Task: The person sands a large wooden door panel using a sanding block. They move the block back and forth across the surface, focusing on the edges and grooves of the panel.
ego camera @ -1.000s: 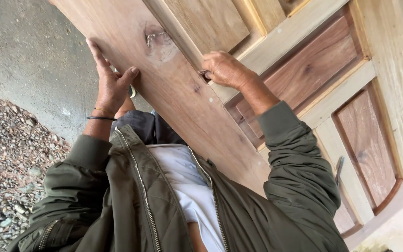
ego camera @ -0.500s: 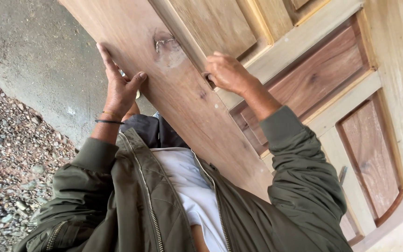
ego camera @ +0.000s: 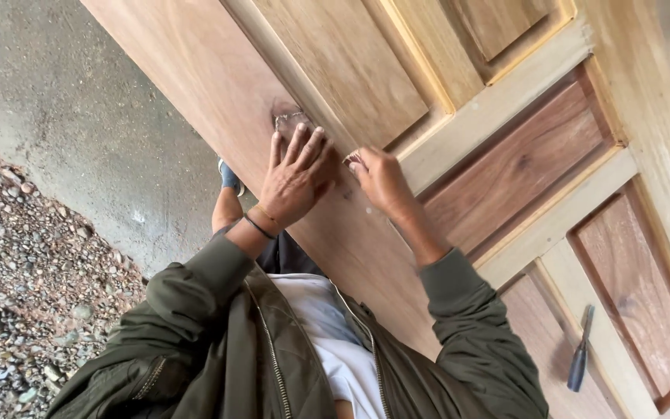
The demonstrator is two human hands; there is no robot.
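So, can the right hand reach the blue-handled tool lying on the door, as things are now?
Probably yes. The right hand rests on the door, and only bare wood lies between it and the blue-handled tool, though the arm must stretch across.

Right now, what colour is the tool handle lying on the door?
Blue, on the tool; the head view shows it.

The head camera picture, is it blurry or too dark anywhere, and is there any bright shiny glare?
In the head view, soft even daylight and no glare on the wooden door; both the left hand and right hand look sharp, with only faint shadows under them; the gravel is dimmer but clear; the whole picture sits tilted.
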